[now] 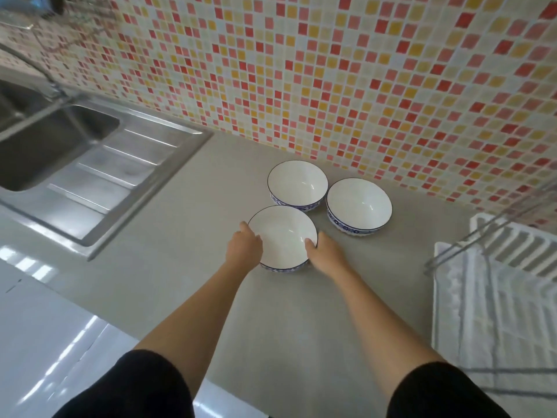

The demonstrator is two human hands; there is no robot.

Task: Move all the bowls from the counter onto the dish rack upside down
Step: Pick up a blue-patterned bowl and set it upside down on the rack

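Three white bowls with blue patterned rims stand upright on the grey counter [180, 267], close together. The nearest bowl [281, 233] is held from both sides: my left hand [244, 248] grips its left rim and my right hand [324, 255] grips its right rim, thumb over the edge. It looks to rest on the counter or just above it. The far bowl [297, 184] and the right bowl [358, 205] stand behind it, untouched. The white dish rack [494, 300] with a metal wire frame sits at the right edge, holding nothing I can see.
A steel sink [45, 146] with a ribbed drainboard [114, 173] lies at the left, its faucet above. A mosaic-tiled wall [331, 70] rises right behind the bowls. The counter's front edge runs at the lower left, with shiny floor below.
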